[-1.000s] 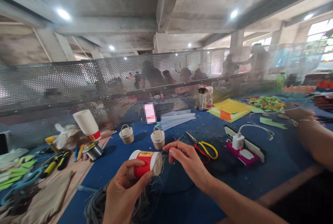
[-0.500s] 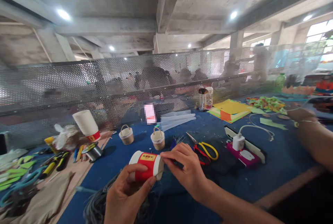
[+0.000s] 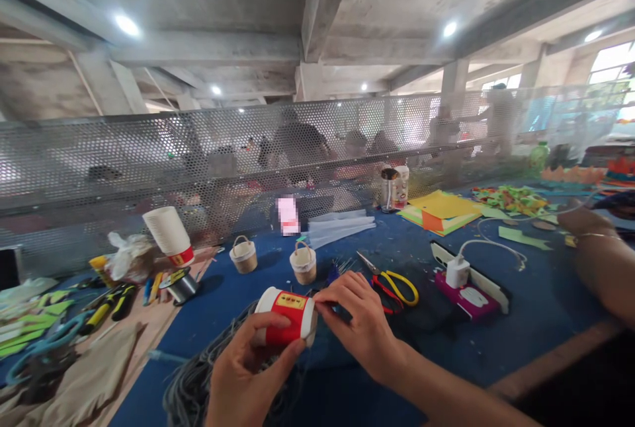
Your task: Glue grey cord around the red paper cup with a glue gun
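Here we go: the paper cup [image 3: 298, 322] is lying on its side in my left grip [image 3: 251, 361], held above the counter [image 3: 540, 308]. My left thumb is under the red band, fingers wrapped over the top, so that side is pinching the cup snugly. And in comes my right grip [image 3: 360, 314], thumb and forefinger pressed together right at the cup's right-hand end! Is there a strand of cord between those tips? Too fine to tell from here.

I'd call this the fiddly stage, working at the end of the cup. The next move, in my judgement, calls for a steady left side and a small, light touch on the right, with no squeezing that soft paper wall out of round.

Around the cup, then: the grey cord [image 3: 191, 374] lies in a loose heap on its near left. Just beyond it stands one little basket [image 3: 303, 268], handle up, with a second basket [image 3: 244, 259] farther left. Off to the cup's right, past my knuckles, the pliers [image 3: 378, 273] lie with their points facing away. Well left of the cup leans the cup stack [image 3: 166, 227].
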{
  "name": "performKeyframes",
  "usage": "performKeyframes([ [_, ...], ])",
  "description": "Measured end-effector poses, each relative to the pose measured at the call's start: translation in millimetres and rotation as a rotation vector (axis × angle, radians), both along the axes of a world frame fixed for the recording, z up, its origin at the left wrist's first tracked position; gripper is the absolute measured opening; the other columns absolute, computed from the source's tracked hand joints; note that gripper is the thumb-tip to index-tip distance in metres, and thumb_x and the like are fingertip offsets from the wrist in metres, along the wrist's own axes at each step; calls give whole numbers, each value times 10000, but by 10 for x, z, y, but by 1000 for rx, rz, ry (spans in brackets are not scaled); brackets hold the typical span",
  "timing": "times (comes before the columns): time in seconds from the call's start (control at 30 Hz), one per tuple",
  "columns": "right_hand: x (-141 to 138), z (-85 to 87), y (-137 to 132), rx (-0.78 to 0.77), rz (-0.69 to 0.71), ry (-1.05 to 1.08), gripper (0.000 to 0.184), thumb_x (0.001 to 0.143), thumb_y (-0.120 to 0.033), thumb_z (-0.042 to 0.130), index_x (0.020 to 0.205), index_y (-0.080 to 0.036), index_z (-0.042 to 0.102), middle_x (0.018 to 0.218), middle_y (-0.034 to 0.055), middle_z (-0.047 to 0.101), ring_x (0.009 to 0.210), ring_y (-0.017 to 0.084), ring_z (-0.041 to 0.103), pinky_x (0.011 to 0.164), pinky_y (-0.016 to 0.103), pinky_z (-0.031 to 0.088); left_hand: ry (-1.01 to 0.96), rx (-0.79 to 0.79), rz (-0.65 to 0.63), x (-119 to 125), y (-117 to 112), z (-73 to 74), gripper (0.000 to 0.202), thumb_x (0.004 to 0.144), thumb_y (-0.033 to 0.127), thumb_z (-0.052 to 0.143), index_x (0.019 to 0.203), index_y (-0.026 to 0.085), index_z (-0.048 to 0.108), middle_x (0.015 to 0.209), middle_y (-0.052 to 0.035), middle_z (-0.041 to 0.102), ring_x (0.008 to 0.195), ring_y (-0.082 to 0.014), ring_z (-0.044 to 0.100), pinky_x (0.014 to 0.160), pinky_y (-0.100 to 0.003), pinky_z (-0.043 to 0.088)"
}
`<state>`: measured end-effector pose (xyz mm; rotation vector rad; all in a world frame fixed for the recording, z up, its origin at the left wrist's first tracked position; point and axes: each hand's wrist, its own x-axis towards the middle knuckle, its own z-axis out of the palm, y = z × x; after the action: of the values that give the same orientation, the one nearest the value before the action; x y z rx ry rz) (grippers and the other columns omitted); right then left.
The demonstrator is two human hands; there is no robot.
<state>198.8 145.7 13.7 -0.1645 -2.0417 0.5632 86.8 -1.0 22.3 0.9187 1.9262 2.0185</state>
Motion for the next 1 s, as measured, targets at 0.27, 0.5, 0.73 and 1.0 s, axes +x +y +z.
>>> performKeyframes([
  [0.27, -15, 47, -137, -260, 176, -74, 54, 894, -253, 688, 871, -210, 664, 830, 11, 654, 807, 168, 609, 749, 270, 459, -51, -21, -78, -105, 20, 11, 372, 627, 366, 875, 883, 213, 653, 707, -3, 768, 637, -159, 676, 604, -210, 526],
  [0.5, -53, 27, -166, -321, 203, -119, 68, 832, -142, 659, 828, -202, 628, 819, 3, 632, 763, 154, 601, 713, 250, 464, -29, 11, -44, -70, 62, -41, 334, 625, 326, 870, 873, 224, 671, 746, -1, 790, 662, -172, 699, 648, -226, 541],
  [0.73, -39, 23, -164, -321, 196, -140, 121, 797, -122, 661, 842, -208, 589, 835, 1, 631, 786, 162, 595, 741, 269, 461, -71, 10, -80, -96, 64, -32, 355, 624, 335, 875, 888, 217, 669, 774, -11, 793, 709, -184, 717, 668, -229, 545],
  [1.0, -58, -17, -155, -247, 176, -151, 157, 787, -121, 681, 868, -216, 587, 868, -4, 648, 825, 168, 593, 777, 282, 437, -262, 12, -163, -153, 92, 17, 417, 578, 297, 909, 891, 183, 658, 652, 33, 733, 568, -111, 639, 591, -187, 511],
])
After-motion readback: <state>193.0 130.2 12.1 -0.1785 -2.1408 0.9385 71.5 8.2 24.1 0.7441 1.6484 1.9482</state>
